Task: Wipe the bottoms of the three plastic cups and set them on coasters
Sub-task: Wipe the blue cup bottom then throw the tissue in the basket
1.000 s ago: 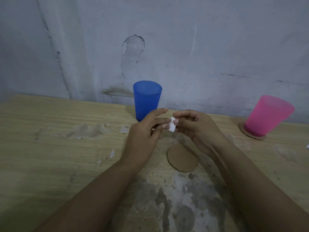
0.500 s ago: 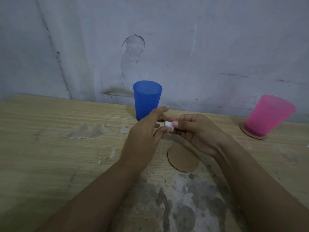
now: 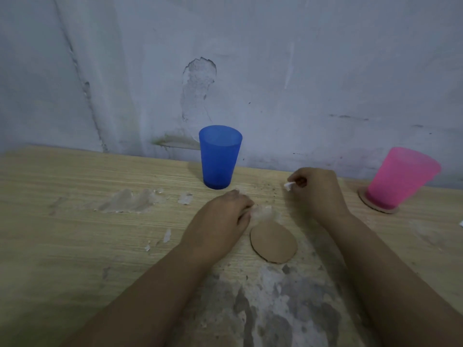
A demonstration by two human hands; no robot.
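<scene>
My right hand (image 3: pixel 318 191) pinched one small white scrap (image 3: pixel 288 186), my left hand (image 3: pixel 220 221) lay palm-down, fingers loose, one bare coaster (image 3: pixel 273 242) between my wrists, one blue cup (image 3: pixel 220 156) beyond my left, one pink cup (image 3: pixel 398 177) on a second coaster (image 3: pixel 362 200) right of my right hand.

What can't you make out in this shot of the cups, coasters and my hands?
Head view only:
- Third cup: none in frame; only the blue cup and pink cup show.
- Left hand: fingertips blurred, hidden behind its back; contact with the table unclear.
- White scrap pinched by the right hand: too small to identify.
- White bit at the right edge: cut off.
</scene>
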